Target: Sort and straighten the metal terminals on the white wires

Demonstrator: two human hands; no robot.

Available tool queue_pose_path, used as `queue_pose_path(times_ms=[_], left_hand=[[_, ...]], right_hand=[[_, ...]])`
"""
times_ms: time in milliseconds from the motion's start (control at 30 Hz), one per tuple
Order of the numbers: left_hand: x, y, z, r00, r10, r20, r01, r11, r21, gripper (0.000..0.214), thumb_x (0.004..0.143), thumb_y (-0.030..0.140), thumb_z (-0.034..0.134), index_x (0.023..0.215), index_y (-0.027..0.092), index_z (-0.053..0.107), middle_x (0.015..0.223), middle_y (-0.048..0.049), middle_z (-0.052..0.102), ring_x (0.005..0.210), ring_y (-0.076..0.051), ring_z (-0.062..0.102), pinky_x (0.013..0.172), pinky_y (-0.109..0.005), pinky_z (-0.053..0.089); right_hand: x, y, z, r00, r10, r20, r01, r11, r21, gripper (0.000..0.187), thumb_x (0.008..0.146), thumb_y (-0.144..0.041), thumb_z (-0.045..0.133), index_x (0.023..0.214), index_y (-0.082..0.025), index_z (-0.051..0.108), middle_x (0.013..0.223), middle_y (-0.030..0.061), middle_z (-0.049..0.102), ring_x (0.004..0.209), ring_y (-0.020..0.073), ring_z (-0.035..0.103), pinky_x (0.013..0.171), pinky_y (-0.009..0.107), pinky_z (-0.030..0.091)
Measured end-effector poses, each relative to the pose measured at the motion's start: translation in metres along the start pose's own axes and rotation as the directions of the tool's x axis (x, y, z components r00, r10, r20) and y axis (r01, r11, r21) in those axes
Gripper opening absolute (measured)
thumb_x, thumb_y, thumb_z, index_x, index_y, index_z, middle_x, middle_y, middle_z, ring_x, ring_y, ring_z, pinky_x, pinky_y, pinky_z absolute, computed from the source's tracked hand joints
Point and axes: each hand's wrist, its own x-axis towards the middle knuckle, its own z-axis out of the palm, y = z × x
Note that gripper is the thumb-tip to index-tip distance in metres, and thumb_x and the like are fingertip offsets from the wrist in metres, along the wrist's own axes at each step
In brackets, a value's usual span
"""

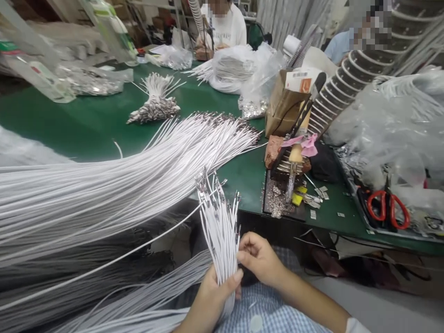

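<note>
While the left hand (218, 290) wraps around a bundle of white wires (220, 236), thumb laid across its front, the right hand (258, 259) sits close against the bundle's right edge, its thumb and forefinger curled toward each other; from where I stand I cannot tell whether a wire is pinched between them. The bundle rises nearly upright out of the left hand's grip, its metal-tipped ends fanning out above both hands. Just beyond them, sweeping off to their left, a thick spread of white wires (138, 185) lies on the green table (243, 185), and loose strands (173, 282) trail low beside the left hand. Farther ahead of the hands rests a short cluster of wires (157, 88). Beyond the right hand and to its right, a wooden handle (296, 153) with a pink ribbon (309, 145) stands near a brick chunk (273, 151); farther right, red-handled scissors (383, 206) lie by a cloudy plastic bag (374, 138). Well beyond both hands is a co-worker in a white top (231, 25).
</note>
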Motion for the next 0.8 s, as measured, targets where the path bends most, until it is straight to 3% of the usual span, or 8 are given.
queue_pose_path(times_ms=[300, 433, 600, 800], left_hand=[[0.005, 0.004, -0.004, 0.996, -0.015, -0.084, 0.021, 0.997, 0.070, 0.029, 0.060, 0.039, 0.076, 0.066, 0.017, 0.059, 0.054, 0.0000, 0.062, 0.050, -0.014, 0.054, 0.053, -0.026, 0.045], [0.007, 0.003, -0.006, 0.985, -0.021, -0.172, 0.020, 1.000, -0.011, 0.032, 0.058, 0.038, 0.078, 0.075, 0.017, 0.062, 0.060, -0.0005, 0.065, 0.056, -0.015, 0.058, 0.055, -0.025, 0.048], [0.012, 0.001, -0.013, 0.990, -0.019, -0.141, 0.017, 1.000, -0.010, 0.027, 0.061, 0.032, 0.078, 0.078, 0.017, 0.063, 0.066, -0.0008, 0.068, 0.061, -0.015, 0.060, 0.061, -0.024, 0.049], [0.014, -0.001, -0.017, 0.987, -0.024, -0.161, 0.017, 0.999, -0.042, 0.028, 0.060, 0.031, 0.079, 0.078, 0.016, 0.063, 0.066, -0.0018, 0.067, 0.061, -0.016, 0.060, 0.059, -0.024, 0.049]], right_hand=[[0.013, -0.003, 0.000, 0.999, 0.045, -0.029, -0.042, 0.995, 0.094, 0.038, 0.066, -0.047, 0.070, 0.073, -0.016, 0.049, 0.062, -0.0037, 0.046, 0.053, 0.0072, 0.038, 0.049, 0.020, 0.032], [0.017, -0.005, 0.000, 0.998, 0.017, -0.052, -0.013, 0.996, 0.087, 0.033, 0.068, -0.043, 0.067, 0.070, -0.017, 0.048, 0.062, -0.0040, 0.045, 0.052, 0.0072, 0.039, 0.050, 0.020, 0.033], [0.017, -0.006, -0.004, 0.999, 0.020, -0.050, -0.011, 0.986, 0.166, 0.031, 0.069, -0.042, 0.067, 0.073, -0.016, 0.050, 0.070, -0.0015, 0.052, 0.059, 0.0086, 0.047, 0.058, 0.022, 0.040], [0.016, -0.006, -0.010, 0.999, 0.044, -0.001, -0.043, 0.987, 0.158, 0.034, 0.070, -0.043, 0.068, 0.070, -0.014, 0.049, 0.064, -0.0028, 0.048, 0.056, 0.0075, 0.043, 0.057, 0.021, 0.037]])
